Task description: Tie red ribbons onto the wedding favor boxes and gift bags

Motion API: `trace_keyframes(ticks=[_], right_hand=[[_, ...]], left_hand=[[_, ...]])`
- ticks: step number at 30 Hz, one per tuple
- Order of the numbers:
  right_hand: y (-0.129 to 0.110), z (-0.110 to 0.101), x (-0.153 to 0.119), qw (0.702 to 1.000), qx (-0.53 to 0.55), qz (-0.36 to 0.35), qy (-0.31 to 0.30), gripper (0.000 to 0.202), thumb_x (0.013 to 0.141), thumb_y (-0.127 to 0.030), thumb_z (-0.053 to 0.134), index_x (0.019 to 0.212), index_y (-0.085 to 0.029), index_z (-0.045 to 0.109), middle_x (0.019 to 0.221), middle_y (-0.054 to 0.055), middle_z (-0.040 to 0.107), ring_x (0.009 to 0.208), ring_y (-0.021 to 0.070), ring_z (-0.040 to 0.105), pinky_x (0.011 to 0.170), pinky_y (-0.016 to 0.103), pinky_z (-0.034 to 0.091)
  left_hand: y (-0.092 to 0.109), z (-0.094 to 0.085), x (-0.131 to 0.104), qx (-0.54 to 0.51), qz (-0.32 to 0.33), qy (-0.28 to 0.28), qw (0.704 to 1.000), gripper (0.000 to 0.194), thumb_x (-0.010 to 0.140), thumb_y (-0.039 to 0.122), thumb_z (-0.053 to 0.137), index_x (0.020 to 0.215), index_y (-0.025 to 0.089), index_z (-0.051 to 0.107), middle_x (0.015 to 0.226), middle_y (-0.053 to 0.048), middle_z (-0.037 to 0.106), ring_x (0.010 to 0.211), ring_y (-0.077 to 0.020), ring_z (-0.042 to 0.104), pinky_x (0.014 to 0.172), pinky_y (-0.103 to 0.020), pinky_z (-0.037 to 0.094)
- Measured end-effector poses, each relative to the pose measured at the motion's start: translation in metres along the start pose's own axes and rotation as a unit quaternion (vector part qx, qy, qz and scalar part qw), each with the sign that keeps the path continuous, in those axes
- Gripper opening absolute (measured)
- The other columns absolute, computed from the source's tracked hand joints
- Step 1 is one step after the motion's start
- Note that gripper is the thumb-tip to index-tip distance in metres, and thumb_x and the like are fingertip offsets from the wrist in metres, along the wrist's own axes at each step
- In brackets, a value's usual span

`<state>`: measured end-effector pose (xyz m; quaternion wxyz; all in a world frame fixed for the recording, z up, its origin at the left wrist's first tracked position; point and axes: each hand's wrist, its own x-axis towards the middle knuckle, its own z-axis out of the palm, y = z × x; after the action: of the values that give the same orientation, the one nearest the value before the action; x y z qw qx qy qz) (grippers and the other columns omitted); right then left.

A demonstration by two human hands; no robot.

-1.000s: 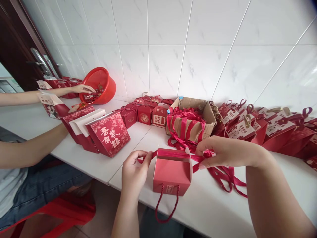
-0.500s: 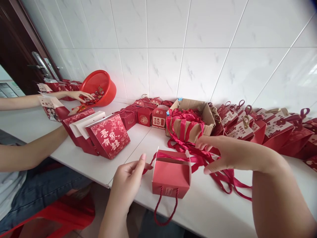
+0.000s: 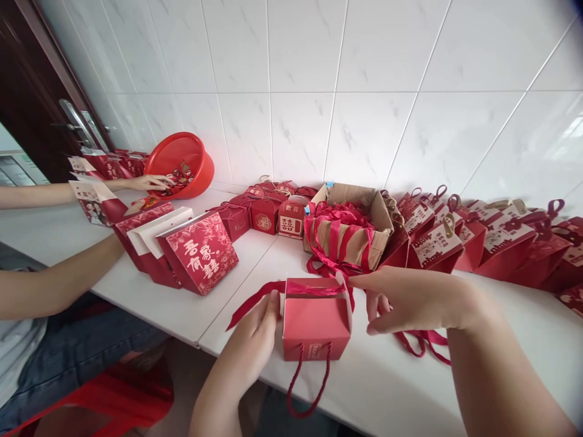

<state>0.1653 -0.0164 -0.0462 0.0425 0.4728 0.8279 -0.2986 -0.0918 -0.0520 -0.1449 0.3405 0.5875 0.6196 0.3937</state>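
Head view: one red box between two hands on a white surface

The white surface (image 3: 387, 376), crossed by one seam (image 3: 255, 267), runs along a tiled wall (image 3: 296, 60). One dark door (image 3: 27, 73) stands at far left, and one red stool (image 3: 132, 388) is below.

One red box (image 3: 317, 318) sits at the near edge, its single rope handle (image 3: 294, 391) hanging over. One red ribbon (image 3: 255, 297) crosses the box's far upper part, its tail lying left. The left hand (image 3: 257, 331) is at the box's left side, its grip narrow; whether it pinches anything I cannot tell. The right hand (image 3: 401, 300) has a looser grip, index finger stretched to the right flap, thumb apart.

Behind are one cardboard carton (image 3: 385, 221) with a ribbon heap (image 3: 344, 215), and one red basin (image 3: 204, 167), where one co-worker's hand (image 3: 152, 181) touches wrapped pieces (image 3: 182, 173). Three bag-shaped boxes (image 3: 200, 255) stand in a row at left. Small boxes (image 3: 264, 215) at centre and looped boxes (image 3: 437, 249) at right overlap too much to count.
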Motion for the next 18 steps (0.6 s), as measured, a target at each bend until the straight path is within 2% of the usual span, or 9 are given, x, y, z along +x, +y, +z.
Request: trace_keyframes(ticks=[2,4,6,7,9,12,14,16,18], right_hand=[[0.003,-0.005,-0.003,1.0,0.021,0.022,-0.007,0.073,0.068,-0.04,0.075,0.136,-0.025,0.049,0.09,0.002,0.073,0.08,0.0233,0.068,0.066,0.028,0.049],[0.009,-0.01,-0.009,0.998,0.044,0.037,0.006,0.104,0.067,-0.044,0.077,0.152,-0.026,0.021,0.097,0.003,0.073,0.083,0.023,0.068,0.07,0.029,0.051],[0.015,-0.013,-0.014,0.997,0.07,0.02,0.038,0.11,0.071,-0.048,0.075,0.155,-0.027,0.007,0.106,0.005,0.071,0.083,0.0214,0.068,0.07,0.028,0.052],[0.018,-0.014,-0.015,0.995,0.083,-0.004,0.058,0.104,0.074,-0.049,0.072,0.154,-0.028,0.008,0.11,0.005,0.069,0.083,0.0205,0.067,0.07,0.028,0.052],[0.017,-0.014,-0.013,0.986,0.106,-0.064,0.113,0.081,0.083,-0.051,0.063,0.149,-0.028,0.022,0.107,0.005,0.069,0.082,0.0192,0.066,0.068,0.029,0.052],[0.003,-0.009,0.001,0.944,0.166,-0.116,0.26,0.047,0.089,-0.053,0.055,0.125,-0.023,0.05,0.086,0.003,0.069,0.072,0.0181,0.063,0.061,0.028,0.049],[-0.01,-0.005,0.011,0.9,0.233,-0.125,0.347,0.039,0.087,-0.052,0.058,0.11,-0.02,0.058,0.083,0.004,0.069,0.071,0.0182,0.063,0.058,0.028,0.049],[-0.02,-0.003,0.017,0.868,0.278,-0.135,0.388,0.035,0.085,-0.051,0.062,0.097,-0.018,0.064,0.083,0.005,0.069,0.074,0.0189,0.065,0.059,0.027,0.049],[-0.023,-0.005,0.014,0.849,0.292,-0.131,0.42,0.033,0.085,-0.05,0.063,0.083,-0.017,0.067,0.075,0.004,0.067,0.069,0.0179,0.063,0.056,0.026,0.048]], left_hand=[[0.002,0.003,0.004,-0.029,0.033,0.055,0.998,0.042,0.089,0.057,0.044,0.099,0.026,0.069,0.11,-0.01,0.07,0.118,-0.0291,0.059,0.085,-0.036,0.052],[0.005,0.003,0.005,-0.065,0.054,0.123,0.989,0.045,0.088,0.058,0.047,0.109,0.024,0.068,0.118,-0.01,0.067,0.12,-0.0279,0.057,0.092,-0.036,0.05],[0.01,0.003,0.003,-0.122,0.058,0.182,0.974,0.048,0.084,0.058,0.054,0.111,0.021,0.068,0.116,-0.01,0.069,0.115,-0.0271,0.06,0.095,-0.036,0.05],[0.012,0.003,0.002,-0.151,0.055,0.212,0.964,0.048,0.082,0.057,0.058,0.109,0.02,0.07,0.112,-0.01,0.071,0.112,-0.027,0.062,0.095,-0.036,0.05],[0.016,0.004,-0.002,-0.201,0.052,0.264,0.942,0.044,0.078,0.055,0.064,0.101,0.018,0.074,0.103,-0.009,0.073,0.107,-0.0272,0.064,0.094,-0.035,0.051],[0.017,0.007,-0.003,-0.251,0.069,0.292,0.92,0.036,0.077,0.05,0.067,0.09,0.017,0.075,0.096,-0.008,0.074,0.102,-0.0269,0.065,0.088,-0.034,0.052],[0.017,0.007,0.0,-0.282,0.082,0.277,0.915,0.033,0.077,0.047,0.067,0.087,0.017,0.075,0.092,-0.008,0.073,0.093,-0.0245,0.065,0.082,-0.033,0.052],[0.018,0.005,0.004,-0.301,0.092,0.272,0.91,0.029,0.078,0.044,0.067,0.085,0.017,0.073,0.084,-0.006,0.071,0.082,-0.0208,0.063,0.077,-0.031,0.051],[0.025,-0.002,0.007,-0.296,0.106,0.282,0.907,0.025,0.078,0.042,0.067,0.079,0.017,0.071,0.071,-0.002,0.065,0.072,-0.017,0.059,0.07,-0.029,0.049]])
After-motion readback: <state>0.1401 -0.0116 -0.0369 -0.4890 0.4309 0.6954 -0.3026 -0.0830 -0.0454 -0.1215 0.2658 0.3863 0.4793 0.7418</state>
